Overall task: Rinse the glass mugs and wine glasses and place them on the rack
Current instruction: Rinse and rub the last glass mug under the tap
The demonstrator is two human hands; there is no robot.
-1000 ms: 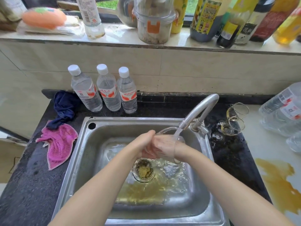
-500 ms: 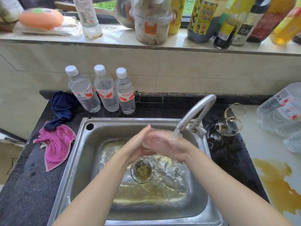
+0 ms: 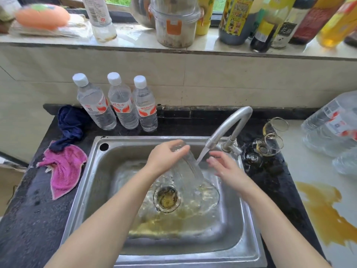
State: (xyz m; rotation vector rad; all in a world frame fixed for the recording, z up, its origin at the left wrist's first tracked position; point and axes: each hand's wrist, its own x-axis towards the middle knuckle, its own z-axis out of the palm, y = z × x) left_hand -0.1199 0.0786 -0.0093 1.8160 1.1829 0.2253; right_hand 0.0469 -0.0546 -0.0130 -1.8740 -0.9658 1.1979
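Observation:
My left hand (image 3: 166, 157) grips a clear glass mug (image 3: 190, 167) by its base and holds it tilted, mouth down to the right, under the running stream from the tap (image 3: 225, 130). The mug is blurred by the water. Just right of the stream, my right hand (image 3: 225, 167) hovers with fingers spread and nothing in it. Two wine glasses (image 3: 270, 140) lie on the dark counter behind the tap at the right, with yellowish liquid in them. No rack is in view.
The steel sink (image 3: 92, 182) holds yellowish water around the drain strainer (image 3: 167, 199). Three water bottles (image 3: 117, 105) stand behind the sink. Pink cloth (image 3: 64, 171) and blue cloth (image 3: 70, 124) lie left. A yellow spill (image 3: 320, 209) and large bottles (image 3: 332, 124) are right.
My hands were clasped together around the mug. The right hand has let go and moved right; the left hand now holds the mug alone, tilted under the stream.

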